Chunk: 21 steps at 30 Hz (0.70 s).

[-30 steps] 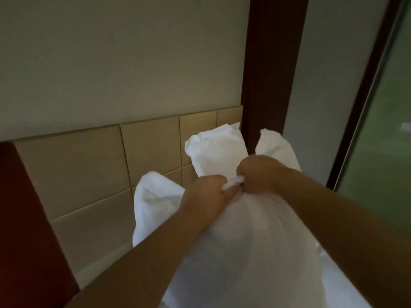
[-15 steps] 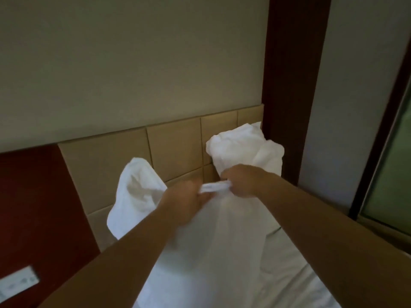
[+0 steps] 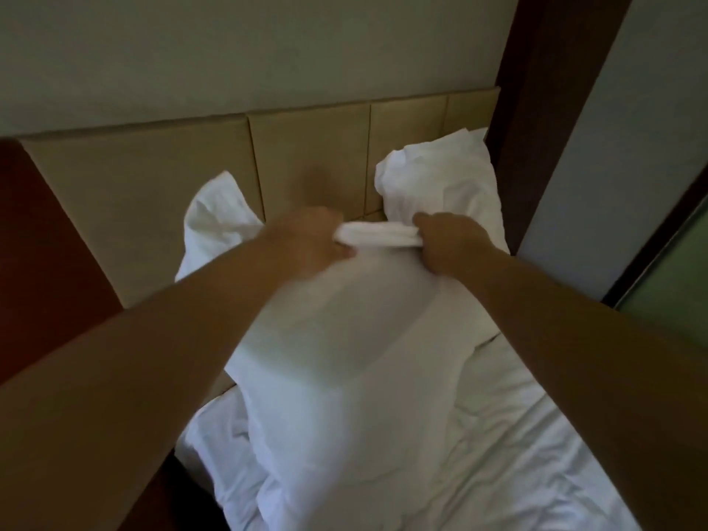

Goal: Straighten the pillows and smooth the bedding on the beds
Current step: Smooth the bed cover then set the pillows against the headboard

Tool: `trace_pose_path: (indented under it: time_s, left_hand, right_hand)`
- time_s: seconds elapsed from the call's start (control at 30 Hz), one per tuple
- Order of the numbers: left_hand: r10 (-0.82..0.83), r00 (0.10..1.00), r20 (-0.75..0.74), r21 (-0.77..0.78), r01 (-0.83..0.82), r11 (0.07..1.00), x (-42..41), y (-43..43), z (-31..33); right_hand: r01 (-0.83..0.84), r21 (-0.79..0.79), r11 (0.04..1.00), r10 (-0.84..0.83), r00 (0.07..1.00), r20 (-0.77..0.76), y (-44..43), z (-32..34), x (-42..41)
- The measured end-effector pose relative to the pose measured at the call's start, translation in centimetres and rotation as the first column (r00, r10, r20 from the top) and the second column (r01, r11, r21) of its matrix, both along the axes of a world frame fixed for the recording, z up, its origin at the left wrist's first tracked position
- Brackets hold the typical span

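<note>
A white pillow (image 3: 344,358) hangs upright over the bed, held by its bunched top edge. My left hand (image 3: 310,239) grips the left end of that bunched cloth and is blurred. My right hand (image 3: 448,243) grips the right end. Between the two hands the fabric is pulled into a tight roll. A second white pillow (image 3: 440,185) leans against the headboard at the right, behind my right hand. A white corner of cloth (image 3: 214,216) sticks up to the left, behind my left arm. The wrinkled white sheet (image 3: 536,435) covers the mattress below.
A tan padded headboard (image 3: 153,185) runs along the wall behind the pillows. A dark red wall panel (image 3: 46,243) stands at the left, a dark wooden post (image 3: 536,109) at the right, and a glass panel (image 3: 674,270) at the far right.
My hands have moved apart along the pillow's top edge, stretching the bunched cloth between them. The view has tipped down, so the bed sheet now shows below.
</note>
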<state>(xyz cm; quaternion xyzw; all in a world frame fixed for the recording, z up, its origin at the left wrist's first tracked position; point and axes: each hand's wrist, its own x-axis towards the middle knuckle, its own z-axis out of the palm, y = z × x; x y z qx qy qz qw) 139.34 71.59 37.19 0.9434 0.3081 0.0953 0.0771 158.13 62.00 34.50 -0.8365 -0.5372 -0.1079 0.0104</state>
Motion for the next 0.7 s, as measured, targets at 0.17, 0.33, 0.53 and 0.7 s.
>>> trace_pose_path:
  time_s: [0.17,0.33,0.53,0.7]
  left_hand:
    - [0.089,0.982,0.167,0.069,-0.102,0.992,-0.7,3.9,3.5]
    - [0.13,0.964,0.233,0.119,-0.16,0.98,-1.7,5.1,5.4]
    - [0.164,0.946,0.28,0.061,-0.188,0.98,-3.4,4.9,4.8]
    - [0.206,0.921,0.33,0.01,-0.222,0.975,-4.5,4.9,5.5]
  right_hand:
    - [-0.027,0.262,0.965,0.02,0.999,0.031,4.7,4.7,-0.2]
    - [-0.084,0.359,0.929,0.07,0.996,0.052,6.4,6.4,-0.8]
    - [-0.195,0.41,0.891,0.162,0.98,0.114,6.7,6.5,-2.0]
    - [-0.229,0.465,0.855,0.205,0.973,0.104,7.3,7.1,-2.8]
